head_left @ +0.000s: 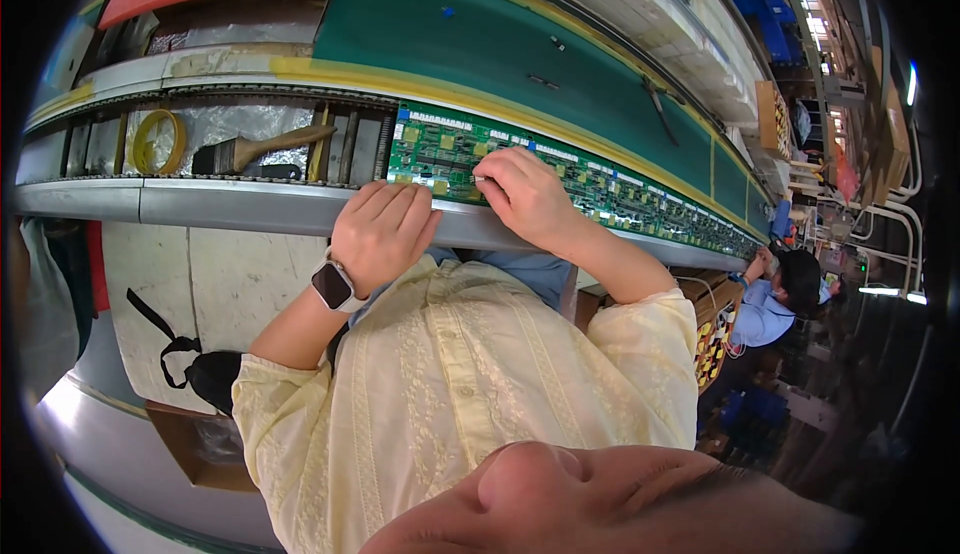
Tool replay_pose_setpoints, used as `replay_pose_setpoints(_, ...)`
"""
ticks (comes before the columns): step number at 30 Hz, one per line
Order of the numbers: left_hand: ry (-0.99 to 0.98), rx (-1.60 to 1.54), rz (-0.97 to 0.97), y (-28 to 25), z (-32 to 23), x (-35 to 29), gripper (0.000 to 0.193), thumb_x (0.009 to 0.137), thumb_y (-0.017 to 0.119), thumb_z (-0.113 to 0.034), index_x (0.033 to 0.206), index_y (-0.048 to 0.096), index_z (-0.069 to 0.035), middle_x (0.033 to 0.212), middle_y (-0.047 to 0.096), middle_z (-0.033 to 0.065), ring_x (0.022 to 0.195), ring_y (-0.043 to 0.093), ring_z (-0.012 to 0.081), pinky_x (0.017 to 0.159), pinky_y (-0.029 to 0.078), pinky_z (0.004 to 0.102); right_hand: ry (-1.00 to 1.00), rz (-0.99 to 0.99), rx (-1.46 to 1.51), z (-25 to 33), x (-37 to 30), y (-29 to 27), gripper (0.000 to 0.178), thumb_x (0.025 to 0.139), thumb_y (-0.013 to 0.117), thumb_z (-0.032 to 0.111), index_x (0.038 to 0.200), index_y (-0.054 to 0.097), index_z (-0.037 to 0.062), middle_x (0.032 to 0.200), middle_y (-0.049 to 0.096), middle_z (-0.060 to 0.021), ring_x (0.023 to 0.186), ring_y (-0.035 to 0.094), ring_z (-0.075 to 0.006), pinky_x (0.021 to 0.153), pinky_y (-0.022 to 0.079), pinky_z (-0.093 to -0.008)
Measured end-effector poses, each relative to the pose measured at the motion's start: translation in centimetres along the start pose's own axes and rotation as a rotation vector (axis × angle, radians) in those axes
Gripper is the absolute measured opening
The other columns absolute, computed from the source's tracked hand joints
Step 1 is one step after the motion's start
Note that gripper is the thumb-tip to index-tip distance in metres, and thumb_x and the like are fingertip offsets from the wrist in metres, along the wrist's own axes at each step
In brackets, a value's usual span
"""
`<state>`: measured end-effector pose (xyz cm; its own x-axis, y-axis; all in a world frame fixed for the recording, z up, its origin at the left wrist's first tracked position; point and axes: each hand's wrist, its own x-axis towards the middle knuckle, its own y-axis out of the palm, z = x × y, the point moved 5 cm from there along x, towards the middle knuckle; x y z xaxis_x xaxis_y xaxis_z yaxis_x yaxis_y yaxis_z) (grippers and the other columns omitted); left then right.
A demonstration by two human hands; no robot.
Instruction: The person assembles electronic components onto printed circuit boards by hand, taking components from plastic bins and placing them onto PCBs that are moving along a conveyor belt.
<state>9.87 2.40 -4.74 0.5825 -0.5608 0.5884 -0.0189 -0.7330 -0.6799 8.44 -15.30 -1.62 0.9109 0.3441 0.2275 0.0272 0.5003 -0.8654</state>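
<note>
- Here we are at the conveyor with its smooth grey metal front rail point(250, 206), and a long row of green printed circuit boards point(455, 159) lies along it, beginning near the middle and running off toward the right end; where one board stops and the next starts, I can't tell.
- Long axis: left to right, parallel to the front rail, with white plastic connectors point(440, 122) lining the far edge near the left end.
- The key relation: the boards lie directly ahead of both hands, and the right hand point(522, 194) is the one further in, reaching across the rail with its fingertips over the board surface.
- Its thumb and forefinger are drawn close together beside small parts; whether they pinch one, I can't tell.
- The left hand point(385, 226) is at the front rail, fingers bent and bunched, tips by the near left corner of the boards; any grip is hidden.
- Left of the boards, between the conveyor's rails, we've got crinkled clear plastic film point(215, 126), and there a yellow tape ring point(181, 144) and a wooden-handled brush with dark bristles point(265, 149), handle pointing toward the boards.
- Containers now: a brown box point(715, 306) below the rail's right stretch carries small yellow and dark pieces point(712, 344).
- And low on the left, a brown cardboard box point(180, 444) with clear plastic point(222, 441) inside.
</note>
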Motion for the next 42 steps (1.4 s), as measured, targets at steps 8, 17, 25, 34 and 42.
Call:
replay_pose_setpoints(8, 0.010, -0.009, -0.009, 0.1, 0.1, -0.3, 0.022, 0.082, 0.070, -0.017, 0.096, 0.063, -0.001, 0.089, 0.068, 0.0090, 0.085, 0.066, 0.0232, 0.082, 0.053, 0.0372, -0.029, 0.014, -0.040, 0.2, 0.0, 0.6, 0.018, 0.078, 0.072, 0.000, 0.090, 0.060, 0.0035, 0.089, 0.064, -0.0104, 0.083, 0.063, -0.0292, 0.071, 0.052, -0.0370)
replay_pose_setpoints(17, 0.014, 0.002, 0.008, -0.1, 0.2, 0.0, 0.023, 0.081, 0.071, -0.016, 0.096, 0.063, -0.001, 0.087, 0.067, 0.0089, 0.084, 0.066, 0.0231, 0.081, 0.053, 0.0367, -0.061, 0.053, -0.013, 0.1, 0.3, 1.1, 0.018, 0.077, 0.072, 0.000, 0.092, 0.062, 0.0027, 0.090, 0.064, -0.0100, 0.083, 0.063, -0.0294, 0.072, 0.052, -0.0376)
replay_pose_setpoints(25, 0.009, 0.002, 0.008, 0.1, 0.0, 0.0, 0.023, 0.081, 0.071, -0.017, 0.097, 0.064, -0.001, 0.088, 0.067, 0.0091, 0.084, 0.066, 0.0231, 0.081, 0.053, 0.0364, -0.080, -0.024, -0.112, 0.6, -1.6, -0.3, 0.024, 0.075, 0.073, 0.002, 0.099, 0.069, 0.0032, 0.095, 0.064, -0.0081, 0.087, 0.061, -0.0271, 0.076, 0.050, -0.0381)
replay_pose_setpoints(34, 0.009, 0.035, 0.056, 0.3, -0.1, 0.0, 0.023, 0.081, 0.071, -0.018, 0.096, 0.064, -0.001, 0.089, 0.068, 0.0093, 0.085, 0.066, 0.0227, 0.082, 0.053, 0.0369, -0.135, -0.004, -0.233, 1.6, -1.2, 0.9, 0.032, 0.071, 0.076, 0.013, 0.100, 0.069, 0.0020, 0.100, 0.063, -0.0069, 0.095, 0.058, -0.0257, 0.085, 0.050, -0.0422)
replay_pose_setpoints(42, 0.011, 0.080, 0.048, 0.4, -0.1, 0.4, 0.023, 0.082, 0.070, -0.018, 0.098, 0.064, -0.001, 0.090, 0.068, 0.0092, 0.085, 0.066, 0.0233, 0.080, 0.054, 0.0375, -0.260, 0.122, -0.414, 3.5, 0.2, 2.2, 0.018, 0.068, 0.072, 0.014, 0.076, 0.069, -0.0014, 0.090, 0.062, -0.0130, 0.093, 0.057, -0.0301, 0.099, 0.045, -0.0474)
